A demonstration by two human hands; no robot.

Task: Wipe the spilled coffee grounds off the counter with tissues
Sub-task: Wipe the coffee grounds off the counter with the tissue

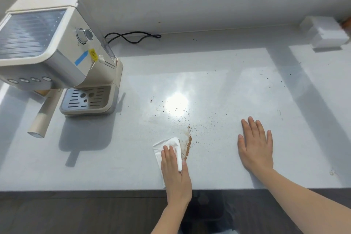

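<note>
A person's left hand (pixel 175 167) lies flat, fingers straight, pressing a folded white tissue (pixel 167 146) onto the pale counter (pixel 218 85) at lower centre of the frame. The right hand (pixel 255 148) rests open, palm down, on bare counter at lower right and holds nothing. Just beside the tissue's right edge, a brown ridge of coffee grounds (pixel 188 145) stands gathered in a narrow line. Loose specks (pixel 178 114) fan out above it, toward the bright glare at centre and on toward the right hand.

By the look of it, the wipe is partly done: a faint brown smear marks the counter above the tissue. The stroke will likely go best with even pressure across the whole tissue, sweeping the scattered specks into the ridge rather than past it. The pile could then be scooped up into a fold of the tissue, since pushing on risks sending grounds over the near edge. A coffee machine (pixel 57 53) stands at upper left, well apart from the spill.
</note>
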